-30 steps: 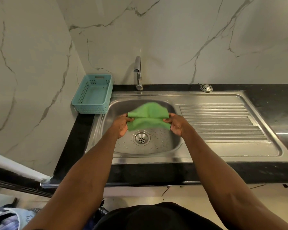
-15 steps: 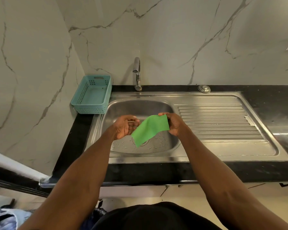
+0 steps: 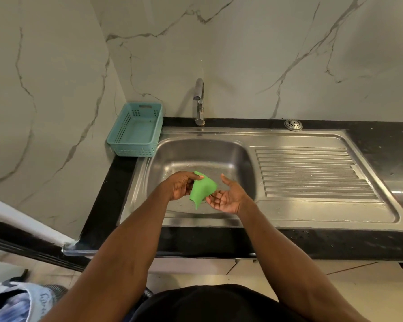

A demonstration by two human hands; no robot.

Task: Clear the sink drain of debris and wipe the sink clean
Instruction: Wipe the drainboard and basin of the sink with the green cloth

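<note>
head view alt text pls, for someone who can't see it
Over a steel sink, the left hand pinches a green cloth while the right hand is open, palm up, beside it. A teal basket sits left of the tap.

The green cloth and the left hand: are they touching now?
Touching. The head view shows the left hand pinching the top corner of the green cloth, which hangs down over the sink.

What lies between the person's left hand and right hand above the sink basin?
In the head view, the green cloth hangs between them: the left hand pinches its top, and the open right hand is beside its lower edge.
</note>
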